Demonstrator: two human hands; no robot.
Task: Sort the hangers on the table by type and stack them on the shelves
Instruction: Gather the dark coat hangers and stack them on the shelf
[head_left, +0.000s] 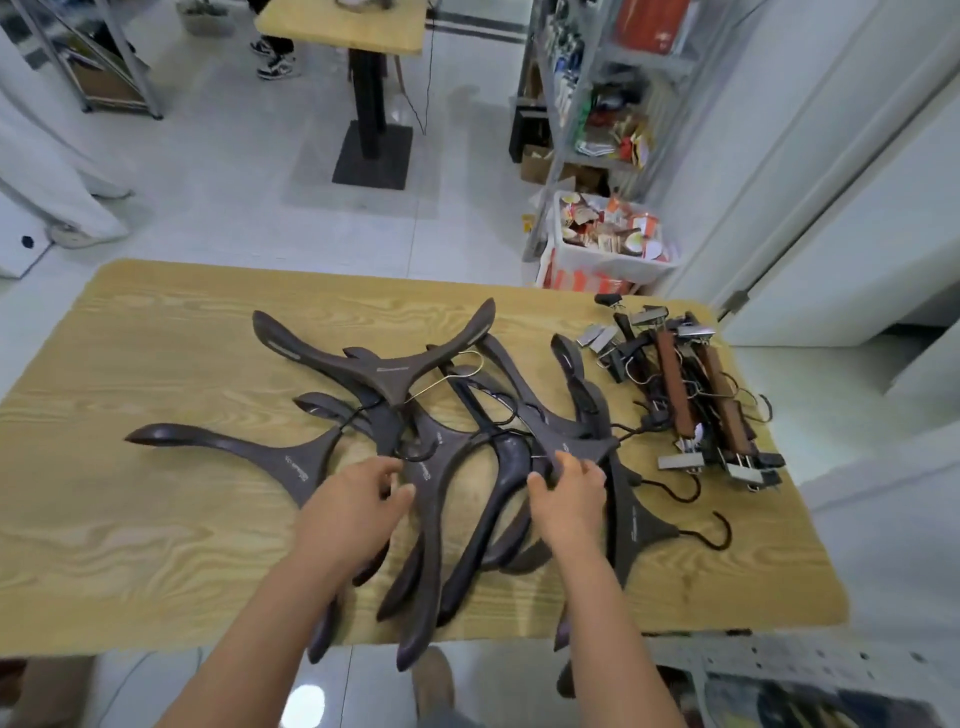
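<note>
Several dark brown wide-shouldered coat hangers (384, 371) lie tangled in a heap in the middle of the wooden table (156, 519). At the table's far right lies a pile of clip hangers (696, 395) with brown wooden bars and metal clips. My left hand (353, 506) curls its fingers round a dark hanger near the middle of the heap. My right hand (569, 493) pinches the neck of another dark hanger (571, 441) beside it. Parts of both held hangers are hidden under my hands and forearms.
A metal shelving rack (587, 104) full of packets stands beyond the table at the right, with a white bin (608, 249) of packets at its foot. A second wooden table (353, 26) on a black pedestal stands further back. Another metal shelf (779, 670) lies at the lower right.
</note>
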